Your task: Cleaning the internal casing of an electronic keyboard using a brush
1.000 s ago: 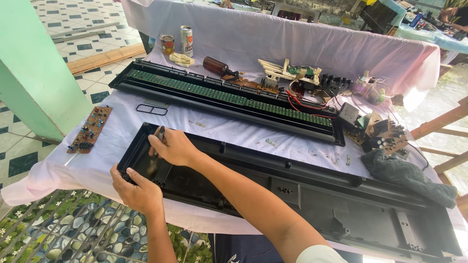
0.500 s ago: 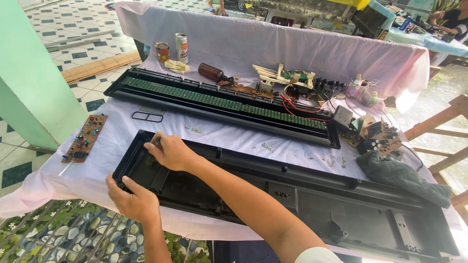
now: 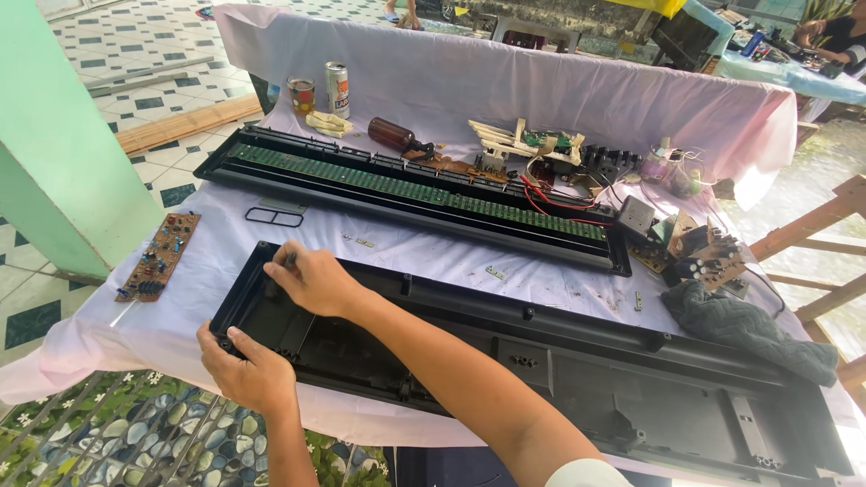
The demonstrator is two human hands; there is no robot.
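A long black plastic keyboard case (image 3: pixel 577 361) lies open side up across the near part of the table. My left hand (image 3: pixel 248 372) grips its near left corner, fingers curled over the rim. My right hand (image 3: pixel 316 280) rests on the far left corner of the case, fingers pinched around a small dark tool (image 3: pixel 290 258), likely a screwdriver, whose tip is hidden. A second long black tray holding a green circuit strip (image 3: pixel 406 185) lies parallel behind the case.
A brown circuit board (image 3: pixel 158 257) lies at the table's left edge. A can (image 3: pixel 337 88), a cup (image 3: pixel 301 94), a brown bottle (image 3: pixel 392 135), wires and loose boards (image 3: pixel 695 252) and a dark cloth (image 3: pixel 749 329) crowd the back and right. A green pillar (image 3: pixel 45 153) stands left.
My right hand has settled lower onto the case's far left corner, so less of the tool shows. My left hand keeps its grip on the near corner.
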